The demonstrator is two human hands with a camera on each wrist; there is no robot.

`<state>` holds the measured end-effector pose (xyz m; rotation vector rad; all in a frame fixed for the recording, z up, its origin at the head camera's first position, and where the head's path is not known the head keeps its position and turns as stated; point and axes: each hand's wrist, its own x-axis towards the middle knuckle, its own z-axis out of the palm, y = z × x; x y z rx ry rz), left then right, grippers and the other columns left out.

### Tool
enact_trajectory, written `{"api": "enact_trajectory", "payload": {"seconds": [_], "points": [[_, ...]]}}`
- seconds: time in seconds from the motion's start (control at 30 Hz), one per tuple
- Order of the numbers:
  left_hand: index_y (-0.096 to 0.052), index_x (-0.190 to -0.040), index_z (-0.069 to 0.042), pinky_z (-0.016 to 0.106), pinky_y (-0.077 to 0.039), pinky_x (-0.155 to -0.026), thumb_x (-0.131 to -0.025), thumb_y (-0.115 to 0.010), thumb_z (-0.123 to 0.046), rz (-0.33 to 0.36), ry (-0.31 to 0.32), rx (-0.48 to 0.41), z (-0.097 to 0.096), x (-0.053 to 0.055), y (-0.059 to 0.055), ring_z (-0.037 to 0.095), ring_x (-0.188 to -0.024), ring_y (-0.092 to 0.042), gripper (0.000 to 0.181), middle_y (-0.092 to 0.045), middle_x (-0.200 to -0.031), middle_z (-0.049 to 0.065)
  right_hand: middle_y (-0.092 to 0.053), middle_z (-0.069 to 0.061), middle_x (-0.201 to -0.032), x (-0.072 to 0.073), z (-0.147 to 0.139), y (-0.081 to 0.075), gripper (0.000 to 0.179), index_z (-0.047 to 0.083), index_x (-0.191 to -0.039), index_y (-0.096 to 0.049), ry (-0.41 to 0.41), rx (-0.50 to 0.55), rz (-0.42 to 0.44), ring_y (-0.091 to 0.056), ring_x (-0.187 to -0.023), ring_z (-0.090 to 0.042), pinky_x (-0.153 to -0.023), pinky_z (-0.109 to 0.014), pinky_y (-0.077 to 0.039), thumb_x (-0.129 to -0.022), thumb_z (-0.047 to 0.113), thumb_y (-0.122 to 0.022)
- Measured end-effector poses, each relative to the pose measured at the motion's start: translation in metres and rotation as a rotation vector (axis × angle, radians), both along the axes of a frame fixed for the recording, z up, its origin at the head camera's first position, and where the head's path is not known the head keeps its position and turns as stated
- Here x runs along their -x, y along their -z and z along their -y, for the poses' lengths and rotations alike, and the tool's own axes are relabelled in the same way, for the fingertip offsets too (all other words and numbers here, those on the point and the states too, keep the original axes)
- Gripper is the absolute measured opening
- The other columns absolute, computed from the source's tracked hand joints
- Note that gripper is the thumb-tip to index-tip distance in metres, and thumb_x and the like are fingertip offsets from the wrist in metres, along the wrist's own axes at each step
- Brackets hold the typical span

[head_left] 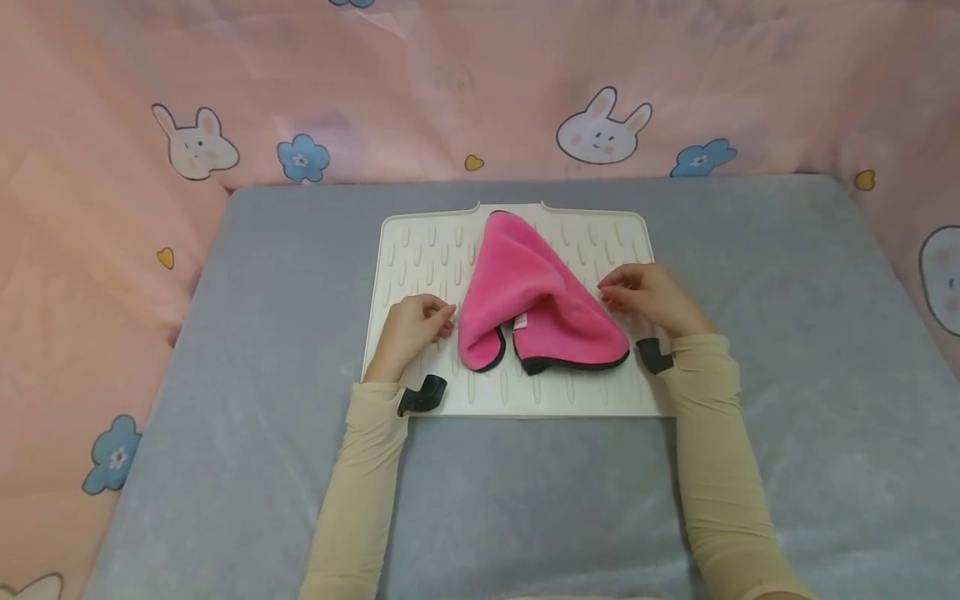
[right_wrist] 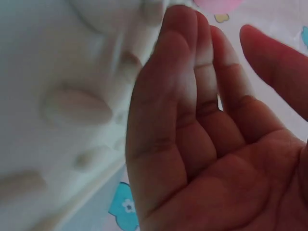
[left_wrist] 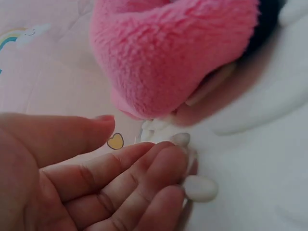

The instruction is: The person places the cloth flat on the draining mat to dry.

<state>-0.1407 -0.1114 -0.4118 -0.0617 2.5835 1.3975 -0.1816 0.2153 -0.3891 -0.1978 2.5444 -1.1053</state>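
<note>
From the head view, a pink cloth [head_left: 528,279] lies rumpled on a cream ridged mat [head_left: 408,237], which rests on the grey tabletop [head_left: 255,350]. The cloth sits between the two hands: to the right of the left hand [head_left: 415,332] and to the left of the right hand [head_left: 651,297]. The left fingertips are just beside its left edge and look the nearer; the right fingertips stand a little further off its sloping right side. No contact shows on either side. The cloth makes a rough triangle, its narrow tip pointing away from the person and a little left, its broad base toward the person. Its longest edge slants from that far tip to the near right corner. A raised fold arches over the near part, with a white tag [head_left: 521,321] below it and black trim [head_left: 577,364] along the near edge.

In the left wrist view, the thumb stands apart from loosely bent fingers, and that grip holds nothing. The cloth's folded side bulges beyond the fingertips, separated from them by a gap, close to the mat's raised ridges.

In the right wrist view, the fingers are nearly straight, close together, the thumb well clear of them; this grip holds nothing either. Only a pink patch shows past the fingertips, and I cannot tell whether it is the cloth
</note>
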Motion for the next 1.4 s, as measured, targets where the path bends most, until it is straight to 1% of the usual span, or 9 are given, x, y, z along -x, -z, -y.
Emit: {"api": "enact_trajectory", "payload": {"seconds": [0.23, 0.43, 0.63, 0.83, 0.93, 1.07, 1.13, 1.23, 1.4], "points": [[-0.066, -0.1, 0.003, 0.026, -0.054, -0.058, -0.092, -0.062, -0.018, 0.097, 0.066, -0.128, -0.006, -0.001, 0.004, 0.012, -0.06, -0.062, 0.024, -0.067, -0.073, 0.01, -0.064, -0.017, -0.104, 0.001, 0.005, 0.006, 0.036, -0.002, -0.115, -0.063, 0.005, -0.001, 0.113, -0.055, -0.09, -0.026, -0.072, -0.025, -0.049, -0.093, 0.026, -0.061], [-0.062, -0.096, 0.004, 0.026, -0.054, -0.057, -0.091, -0.063, -0.014, 0.124, 0.07, -0.197, -0.007, -0.001, 0.007, 0.01, -0.058, -0.059, 0.019, -0.064, -0.069, 0.006, -0.067, -0.013, -0.096, 0.002, 0.008, 0.009, 0.035, -0.003, -0.112, -0.065, -0.003, 0.005, 0.1, -0.056, -0.086, -0.024, -0.07, -0.024, -0.048, -0.091, 0.025, -0.062], [-0.059, -0.089, 0.001, 0.023, -0.049, -0.052, -0.09, -0.063, -0.014, 0.072, 0.049, -0.185, 0.006, 0.001, 0.004, 0.009, -0.053, -0.055, 0.015, -0.06, -0.064, 0.002, -0.064, -0.004, -0.078, 0.002, 0.003, 0.011, 0.024, -0.005, -0.099, -0.066, -0.002, 0.093, 0.002, -0.056, -0.073, -0.014, -0.063, -0.021, -0.046, -0.09, 0.017, -0.065], [-0.057, -0.082, 0.001, 0.02, -0.037, -0.051, -0.087, -0.063, -0.008, -0.016, 0.039, -0.18, 0.025, -0.003, -0.01, 0.007, -0.055, -0.047, 0.012, -0.055, -0.064, -0.001, -0.06, -0.001, -0.076, -0.004, -0.008, -0.003, 0.021, -0.004, -0.097, -0.064, 0.06, 0.17, -0.053, -0.054, -0.071, -0.015, -0.063, -0.026, -0.045, -0.089, 0.015, -0.066], [-0.057, -0.082, 0.001, 0.021, -0.038, -0.054, -0.086, -0.064, -0.007, 0.0, 0.096, -0.162, 0.031, -0.006, -0.018, 0.008, -0.058, -0.049, 0.011, -0.054, -0.066, -0.001, -0.061, -0.003, -0.078, -0.006, -0.01, -0.009, 0.017, -0.002, -0.095, -0.065, 0.047, 0.16, -0.045, -0.055, -0.074, -0.018, -0.066, -0.029, -0.046, -0.087, 0.013, -0.068], [-0.057, -0.081, 0.0, 0.024, -0.041, -0.051, -0.09, -0.062, -0.012, 0.095, 0.19, -0.135, 0.037, -0.01, -0.023, 0.013, -0.053, -0.048, 0.016, -0.052, -0.065, 0.002, -0.061, -0.005, -0.079, -0.006, -0.009, -0.011, 0.018, 0.001, -0.096, -0.067, -0.051, 0.117, 0.023, -0.054, -0.075, -0.019, -0.066, -0.031, -0.045, -0.089, 0.017, -0.067], [-0.057, -0.081, 0.002, 0.025, -0.042, -0.048, -0.094, -0.057, -0.013, 0.136, 0.195, -0.161, 0.038, -0.009, -0.02, 0.014, -0.051, -0.047, 0.02, -0.052, -0.064, 0.003, -0.06, -0.005, -0.08, -0.004, -0.008, -0.01, 0.021, -0.001, -0.1, -0.066, -0.091, 0.131, 0.052, -0.052, -0.07, -0.019, -0.062, -0.031, -0.044, -0.091, 0.018, -0.064], [-0.059, -0.085, 0.006, 0.023, -0.043, -0.049, -0.098, -0.051, -0.013, 0.147, 0.147, -0.184, 0.039, -0.006, -0.012, 0.011, -0.053, -0.049, 0.024, -0.054, -0.066, 0.003, -0.059, -0.005, -0.083, -0.002, -0.007, -0.004, 0.024, -0.004, -0.106, -0.064, -0.088, 0.172, 0.054, -0.05, -0.066, -0.017, -0.057, -0.029, -0.043, -0.094, 0.017, -0.059], [-0.067, -0.097, 0.001, 0.025, -0.046, -0.063, -0.094, -0.056, -0.021, 0.096, 0.112, 0.013, 0.032, -0.002, -0.004, 0.013, -0.066, -0.056, 0.025, -0.064, -0.079, 0.006, -0.061, -0.007, -0.091, 0.0, -0.002, 0.007, 0.024, -0.004, -0.109, -0.063, -0.034, 0.145, 0.022, -0.053, -0.078, -0.014, -0.064, -0.023, -0.045, -0.094, 0.015, -0.058]]}}
